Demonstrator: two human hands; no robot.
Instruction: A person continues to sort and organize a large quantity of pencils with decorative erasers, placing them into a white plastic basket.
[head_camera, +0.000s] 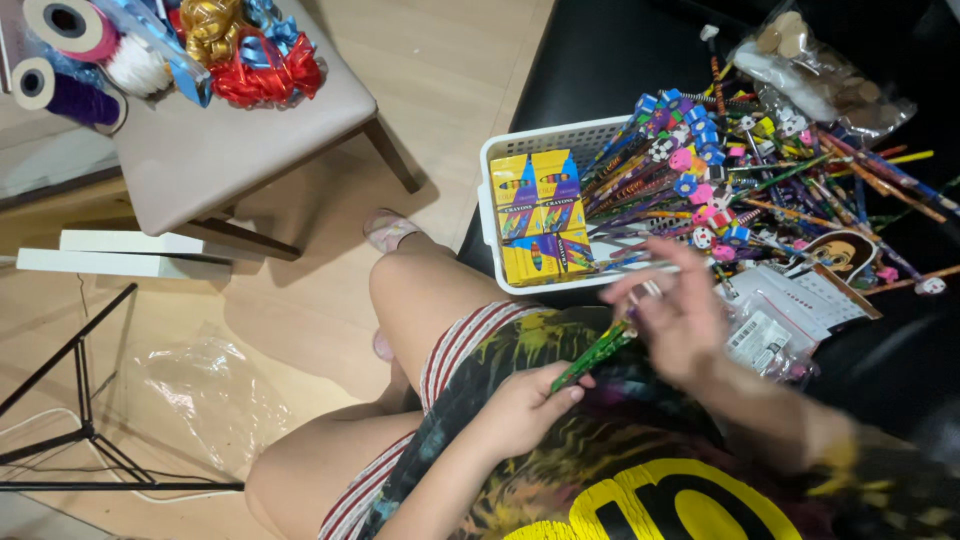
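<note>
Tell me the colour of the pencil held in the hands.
Green, with some darker markings; the pencil shows in the head view, left hand gripping its lower end.

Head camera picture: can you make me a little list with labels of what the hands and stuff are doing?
left hand: holds the lower end of a green pencil
right hand: blurred, at the pencil's upper end
white basket: crayon boxes and pencils inside
pencil pile: on the black surface beside the basket
chair: ribbons and bows on the seat

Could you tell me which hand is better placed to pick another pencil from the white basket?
Right: the right hand hovers near the white basket, while the left hand holds green pencils in its grip.
</note>
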